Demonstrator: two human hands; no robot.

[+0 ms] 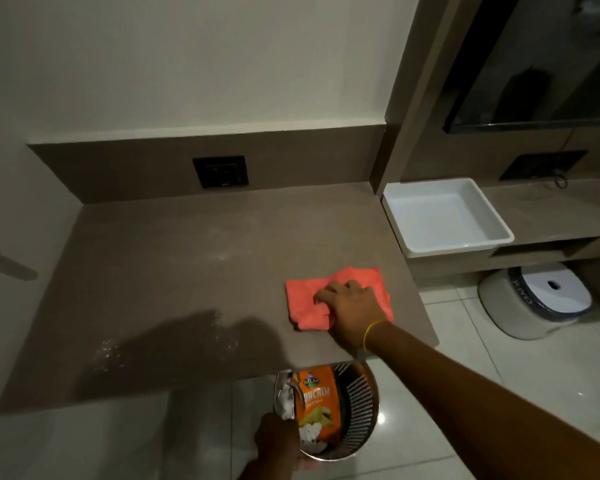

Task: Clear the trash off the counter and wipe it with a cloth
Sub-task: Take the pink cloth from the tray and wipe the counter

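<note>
One coral-pink cloth point(329, 299) lies crumpled on the brown surface point(174, 258), toward its near right corner. The right hand point(352, 306) rests on top of the cloth, its fingers point(326, 293) curled down into the fabric and gripping it.

Below the near edge of the surface stands one round perforated waste bin point(355, 410) on the tiled floor point(465, 393). In it sit one orange snack packet point(317, 398), upright, and several crumpled white scraps point(286, 401), too bunched to count. The left hand point(278, 445) is at the bin's near left rim; whether its fingers are wide or closed on the rim cannot be told.

A scatter of pale crumbs or droplets point(110, 351) marks the near left of the surface. One white tray point(499, 233) sits on the lower shelf to the right, and one black socket plate point(220, 171) is set in the far backsplash.
</note>
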